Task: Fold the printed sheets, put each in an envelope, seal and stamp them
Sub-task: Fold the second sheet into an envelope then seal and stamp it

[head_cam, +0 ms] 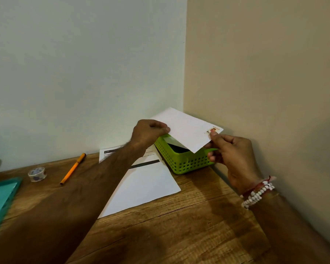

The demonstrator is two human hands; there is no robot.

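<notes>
Your wooden tabletop [179, 225] is carrying printed sheets [147, 185] at centre, a green basket [187, 161] just beside them in the corner, and an orange pen [72, 168], tape roll [37, 174] and teal folder [0, 197] to the left.

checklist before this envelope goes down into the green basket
1. Stamp on: ok, a stamp sits at one corner of the envelope.
2. Flap sealed: cannot tell, the flap side is hidden.
3. Grip: ok, the left hand pinches one end and the right hand pinches the stamped corner.
4. Over the target: ok, it appears to be held above the green basket.
5. Room in the basket: cannot tell, something white and something dark lie inside.
6. Other letters done: not ok, printed sheets lie flat on the table.
</notes>
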